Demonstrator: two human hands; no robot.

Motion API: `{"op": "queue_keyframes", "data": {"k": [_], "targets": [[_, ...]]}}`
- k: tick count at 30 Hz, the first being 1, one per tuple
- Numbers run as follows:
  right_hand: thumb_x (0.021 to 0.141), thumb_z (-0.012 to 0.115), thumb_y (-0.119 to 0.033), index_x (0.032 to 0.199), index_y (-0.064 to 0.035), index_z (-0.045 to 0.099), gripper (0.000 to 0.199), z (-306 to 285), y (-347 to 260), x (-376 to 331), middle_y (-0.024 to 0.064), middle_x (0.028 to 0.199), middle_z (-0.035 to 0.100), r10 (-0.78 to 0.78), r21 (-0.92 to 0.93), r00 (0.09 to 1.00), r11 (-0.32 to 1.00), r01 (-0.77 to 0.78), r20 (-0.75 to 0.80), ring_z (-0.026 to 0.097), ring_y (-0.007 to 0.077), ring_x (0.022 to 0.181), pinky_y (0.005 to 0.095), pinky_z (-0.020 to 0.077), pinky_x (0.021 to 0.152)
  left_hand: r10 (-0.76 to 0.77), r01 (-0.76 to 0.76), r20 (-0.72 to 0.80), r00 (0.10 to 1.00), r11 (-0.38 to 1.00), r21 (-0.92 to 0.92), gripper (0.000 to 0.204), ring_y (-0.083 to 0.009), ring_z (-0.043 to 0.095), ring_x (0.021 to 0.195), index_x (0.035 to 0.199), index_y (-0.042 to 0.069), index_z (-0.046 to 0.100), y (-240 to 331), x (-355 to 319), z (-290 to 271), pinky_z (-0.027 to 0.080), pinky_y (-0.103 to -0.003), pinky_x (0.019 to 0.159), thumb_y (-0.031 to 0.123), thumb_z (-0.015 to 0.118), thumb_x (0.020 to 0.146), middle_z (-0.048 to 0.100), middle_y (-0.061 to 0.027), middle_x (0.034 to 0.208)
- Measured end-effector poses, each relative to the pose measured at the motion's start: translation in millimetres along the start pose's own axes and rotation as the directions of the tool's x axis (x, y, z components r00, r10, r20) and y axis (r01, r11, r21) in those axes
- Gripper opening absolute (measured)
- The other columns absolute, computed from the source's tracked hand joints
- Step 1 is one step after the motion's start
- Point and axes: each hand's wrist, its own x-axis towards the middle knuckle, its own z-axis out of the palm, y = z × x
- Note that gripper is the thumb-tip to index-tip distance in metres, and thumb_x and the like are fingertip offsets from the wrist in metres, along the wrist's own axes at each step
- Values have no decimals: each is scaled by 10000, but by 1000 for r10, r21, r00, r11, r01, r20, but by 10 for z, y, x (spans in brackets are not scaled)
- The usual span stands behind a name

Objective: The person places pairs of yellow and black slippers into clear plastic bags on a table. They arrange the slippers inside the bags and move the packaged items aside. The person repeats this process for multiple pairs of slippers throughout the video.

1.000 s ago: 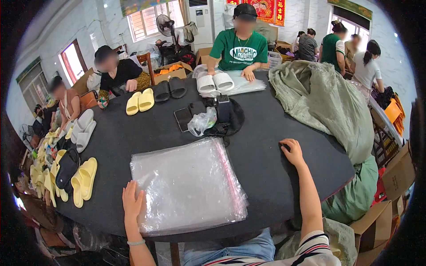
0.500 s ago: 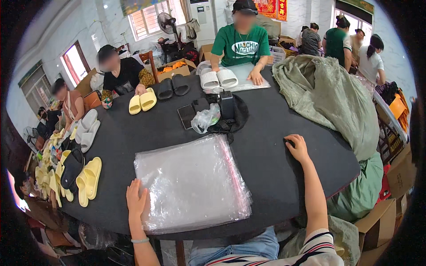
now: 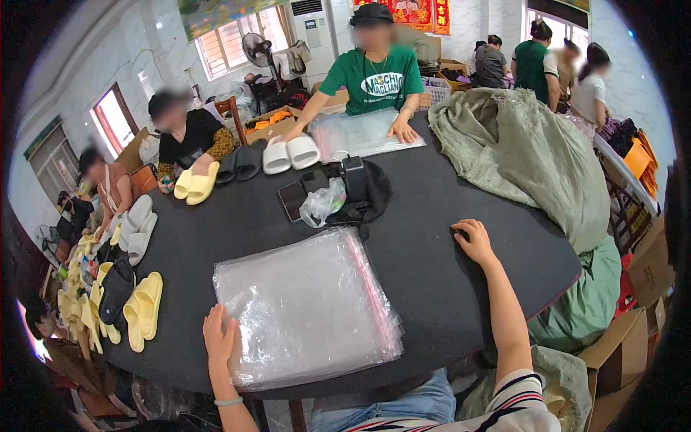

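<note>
A stack of clear plastic bags (image 3: pixel 306 309) with a pink strip along its right side lies on the black table in front of me. My left hand (image 3: pixel 219 335) rests at the stack's left edge, fingers stretched out and holding nothing. Well to the right of the bags, my right hand (image 3: pixel 473 241) lies on the bare tabletop with its fingers apart and slightly bent, also without anything in it.
Across the table, a co-worker in green touches white slippers (image 3: pixel 290 153) and clear bags (image 3: pixel 371 135). Black slippers (image 3: pixel 241 162) and yellow slippers (image 3: pixel 196 183) stand beside them. A phone (image 3: pixel 291 200) and plastic bag (image 3: pixel 323 202) lie mid-table. A grey-green sack (image 3: pixel 522 158) covers the right side.
The co-worker's white slippers have moved left, up against the black pair. The black and far yellow pairs have also slid left. My hands stay in place while the view shifts slightly.
</note>
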Motion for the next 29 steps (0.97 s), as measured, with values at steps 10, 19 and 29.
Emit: {"op": "queue_keyframes", "data": {"k": [10, 19, 29], "targets": [[829, 676, -167, 1079, -125, 688, 254, 5, 13, -5, 84, 1169, 605, -15, -7, 1000, 1000, 15, -12, 512, 300, 1150, 426, 410, 995, 20, -20, -30, 999, 1000, 17, 496, -307, 388, 1350, 1339, 19, 495, -14, -15, 16, 227, -461, 1134, 271, 579, 919, 475, -166, 1407], [838, 672, -163, 1086, -127, 687, 251, -2, -20, -5, 84, 1181, 602, 9, -8, 1000, 1000, -9, 3, 505, 301, 1166, 430, 406, 1005, 37, -36, -32, 999, 999, 25, 494, -316, 394, 1345, 1334, 12, 496, -24, -12, 8, 230, -469, 1132, 263, 582, 917, 485, -168, 1397], [836, 679, -188, 1090, -118, 678, 263, 35, 98, -1, 80, 1189, 606, -55, -10, 998, 998, 55, -6, 506, 304, 1175, 444, 392, 1012, 12, -11, 18, 1000, 1000, -21, 537, -323, 372, 1362, 1348, 15, 485, -166, 52, 67, 206, -486, 1142, 300, 600, 907, 464, -175, 1415]]}}
